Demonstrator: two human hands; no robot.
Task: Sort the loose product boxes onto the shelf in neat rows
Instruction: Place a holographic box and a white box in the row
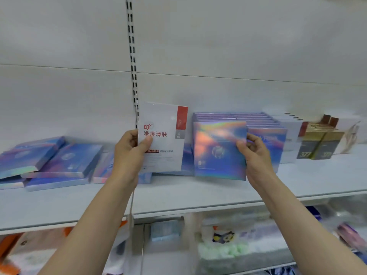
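Observation:
My left hand (131, 147) grips a white box with red print (164, 139) by its left edge and holds it upright above the shelf (178, 197). My right hand (252, 153) grips the right edge of a holographic blue box (218, 149), standing upright in front of a row of like boxes (258, 124). The two held boxes stand side by side with a narrow gap between them. Several holographic boxes (55, 161) lie loose and flat at the shelf's left.
White boxes (288, 126) and gold-and-grey boxes (319, 143) stand in rows at the right of the shelf. A slotted upright (133, 62) runs up the back wall. Blurred mixed goods (228, 241) fill the shelf below.

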